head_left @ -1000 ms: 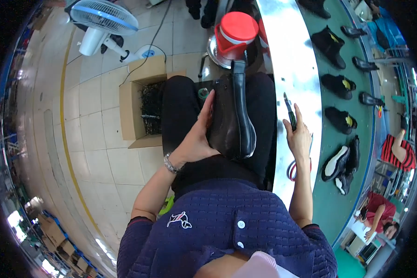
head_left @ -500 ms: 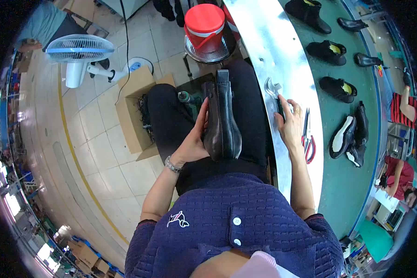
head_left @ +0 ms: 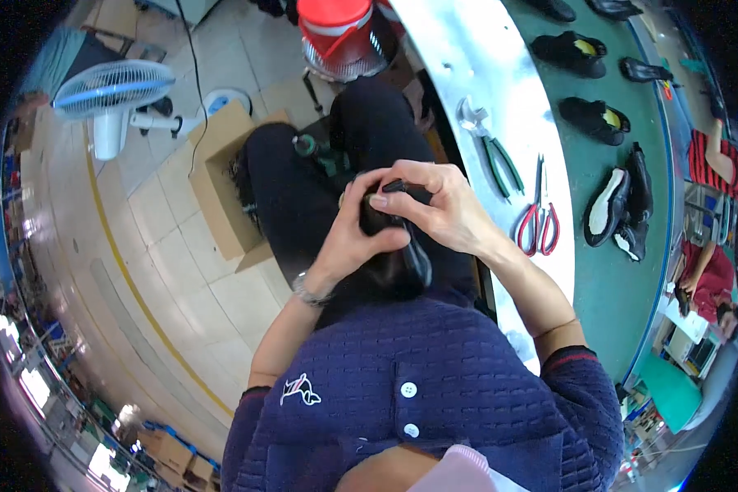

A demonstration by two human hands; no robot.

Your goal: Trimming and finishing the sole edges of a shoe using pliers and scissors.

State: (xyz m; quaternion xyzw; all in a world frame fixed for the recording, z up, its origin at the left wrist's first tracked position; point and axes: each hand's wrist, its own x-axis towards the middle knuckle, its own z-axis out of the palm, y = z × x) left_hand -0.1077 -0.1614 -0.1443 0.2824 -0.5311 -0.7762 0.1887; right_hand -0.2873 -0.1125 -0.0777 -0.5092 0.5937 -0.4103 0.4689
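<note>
A black leather boot (head_left: 416, 266) rests over my lap, its glossy rounded end toward my body. My left hand (head_left: 354, 234) is wrapped round its left side, thumb across the top. Coming in from the right, my right hand (head_left: 447, 205) closes on the boot's far end, thumb and fingers pinching there. The two hands meet and hide most of the boot's upper part. On the shiny metal bench top (head_left: 459, 49) to my right lie green-handled pliers (head_left: 492, 148), apart from my hands. Red-handled scissors (head_left: 538, 217) lie nearer to me.
Several black shoes (head_left: 594, 121) stand on the green surface beyond the bench. An open cardboard box (head_left: 221, 180) sits left of my legs, with a fan (head_left: 111, 98) farther off. A red lidded bucket (head_left: 336, 33) stands ahead on a stool. A green bottle (head_left: 305, 146) is between my knees.
My right hand has let go of the pliers on the bench and moved left onto the boot. The left hand has shifted up round it, and the boot has tilted. The whole view has shifted slightly.
</note>
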